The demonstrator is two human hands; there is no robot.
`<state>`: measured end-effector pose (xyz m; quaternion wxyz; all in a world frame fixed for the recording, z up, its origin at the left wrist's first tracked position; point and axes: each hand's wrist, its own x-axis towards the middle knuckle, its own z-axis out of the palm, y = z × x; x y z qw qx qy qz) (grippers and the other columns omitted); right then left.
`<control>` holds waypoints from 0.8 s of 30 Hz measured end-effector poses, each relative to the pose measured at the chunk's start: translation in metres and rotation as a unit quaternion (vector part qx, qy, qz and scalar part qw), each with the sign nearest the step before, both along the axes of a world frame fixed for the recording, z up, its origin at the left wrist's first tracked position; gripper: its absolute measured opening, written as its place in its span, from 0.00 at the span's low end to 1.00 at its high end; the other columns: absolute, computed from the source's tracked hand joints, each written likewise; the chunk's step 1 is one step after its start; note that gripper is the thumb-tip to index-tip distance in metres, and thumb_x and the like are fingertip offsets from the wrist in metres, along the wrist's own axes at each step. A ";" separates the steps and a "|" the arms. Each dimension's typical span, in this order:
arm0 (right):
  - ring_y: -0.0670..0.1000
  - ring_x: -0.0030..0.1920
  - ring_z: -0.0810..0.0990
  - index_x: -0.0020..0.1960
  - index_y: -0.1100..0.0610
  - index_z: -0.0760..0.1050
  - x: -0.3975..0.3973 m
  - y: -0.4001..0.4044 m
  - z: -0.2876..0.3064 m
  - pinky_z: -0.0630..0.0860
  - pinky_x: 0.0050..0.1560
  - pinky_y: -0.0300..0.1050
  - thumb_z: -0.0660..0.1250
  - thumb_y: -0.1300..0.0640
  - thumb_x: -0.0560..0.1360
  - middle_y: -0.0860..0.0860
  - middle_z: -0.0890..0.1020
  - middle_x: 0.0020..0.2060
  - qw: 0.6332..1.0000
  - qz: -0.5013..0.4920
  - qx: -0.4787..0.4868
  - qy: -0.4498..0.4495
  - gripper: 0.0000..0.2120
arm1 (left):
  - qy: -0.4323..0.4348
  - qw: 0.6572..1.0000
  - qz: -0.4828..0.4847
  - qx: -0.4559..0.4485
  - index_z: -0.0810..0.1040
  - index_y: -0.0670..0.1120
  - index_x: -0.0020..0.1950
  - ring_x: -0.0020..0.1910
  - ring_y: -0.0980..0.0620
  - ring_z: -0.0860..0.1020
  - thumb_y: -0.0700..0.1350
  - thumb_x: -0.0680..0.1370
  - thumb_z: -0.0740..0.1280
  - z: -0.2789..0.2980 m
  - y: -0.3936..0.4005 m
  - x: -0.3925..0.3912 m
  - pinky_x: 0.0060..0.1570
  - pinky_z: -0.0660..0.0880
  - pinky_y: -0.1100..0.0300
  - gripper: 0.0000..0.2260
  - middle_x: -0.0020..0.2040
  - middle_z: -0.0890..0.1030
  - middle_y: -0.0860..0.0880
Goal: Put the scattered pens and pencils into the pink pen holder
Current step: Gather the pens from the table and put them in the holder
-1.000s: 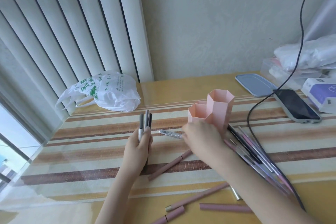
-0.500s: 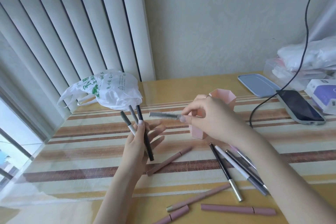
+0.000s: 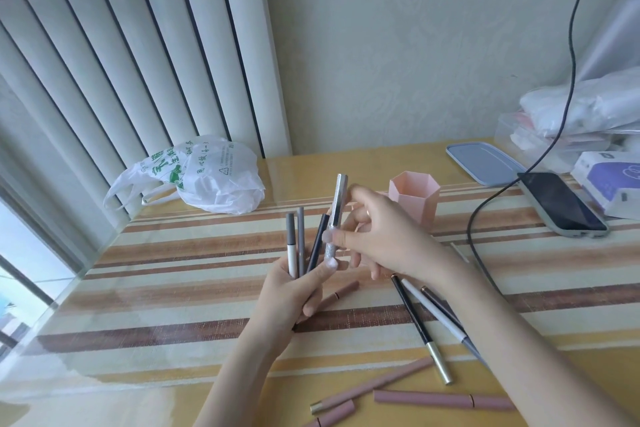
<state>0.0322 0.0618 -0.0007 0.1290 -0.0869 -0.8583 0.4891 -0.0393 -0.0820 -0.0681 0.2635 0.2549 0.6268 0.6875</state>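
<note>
My left hand (image 3: 294, 291) grips a bunch of upright pens (image 3: 300, 241): two grey ones and a dark one. My right hand (image 3: 377, 236) pinches a silver glitter pen (image 3: 336, 211) and holds it upright against the bunch, its lower end at my left thumb. The pink pen holder (image 3: 414, 199) stands on the table behind my right hand, partly hidden by it. More pens lie on the table: a black pen with a gold cap (image 3: 420, 329), a white pen (image 3: 436, 312), and several pink pencils (image 3: 443, 404) near the front edge.
A white plastic bag (image 3: 207, 180) lies at the back left by the blinds. A phone (image 3: 562, 203) with a black cable (image 3: 485, 204) lies at the right, next to a blue lid (image 3: 481, 163), a purple-white box (image 3: 613, 180) and a stack of plastic packets (image 3: 568, 118).
My right hand has picked the glitter pen up from beside the holder, carried it left, turned it upright and brought it to the bunch. My left hand has drawn the bunch closer together.
</note>
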 end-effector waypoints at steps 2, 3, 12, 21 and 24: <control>0.45 0.34 0.80 0.56 0.49 0.72 0.001 0.004 0.005 0.72 0.30 0.41 0.67 0.45 0.74 0.45 0.81 0.41 0.987 -0.078 0.136 0.030 0.14 | -0.014 1.000 0.025 0.001 0.82 0.43 0.46 0.17 0.56 0.58 0.51 0.71 0.71 -0.002 0.001 -0.002 0.19 0.55 0.66 0.12 0.17 0.66 0.53; 0.46 0.41 0.80 0.59 0.49 0.73 0.003 0.007 0.008 0.70 0.34 0.41 0.65 0.43 0.75 0.45 0.82 0.44 0.965 -0.123 0.228 0.041 0.16 | -0.023 0.999 0.034 0.003 0.82 0.43 0.46 0.17 0.56 0.57 0.52 0.70 0.70 -0.003 0.001 -0.003 0.19 0.55 0.66 0.13 0.18 0.65 0.51; 0.52 0.37 0.79 0.41 0.61 0.81 -0.002 0.015 -0.009 0.72 0.34 0.44 0.64 0.55 0.78 0.51 0.81 0.34 0.937 -0.112 0.324 -0.067 0.12 | -0.057 0.996 0.045 0.045 0.84 0.51 0.44 0.19 0.57 0.58 0.52 0.69 0.70 -0.005 -0.002 -0.010 0.18 0.57 0.68 0.08 0.42 0.73 0.39; 0.47 0.24 0.82 0.44 0.55 0.82 0.011 -0.005 0.010 0.81 0.33 0.43 0.70 0.47 0.73 0.50 0.86 0.37 0.960 -0.035 0.259 -0.104 0.11 | -0.060 0.995 0.051 0.054 0.84 0.51 0.45 0.18 0.58 0.58 0.51 0.69 0.69 0.002 -0.014 -0.023 0.18 0.54 0.67 0.08 0.44 0.73 0.40; 0.46 0.24 0.80 0.44 0.52 0.82 0.012 -0.005 0.019 0.79 0.34 0.40 0.69 0.44 0.72 0.47 0.86 0.38 0.969 -0.063 0.230 -0.064 0.12 | -0.038 0.998 0.031 0.025 0.83 0.47 0.41 0.18 0.57 0.57 0.52 0.69 0.69 -0.002 -0.012 -0.022 0.19 0.54 0.66 0.10 0.44 0.68 0.40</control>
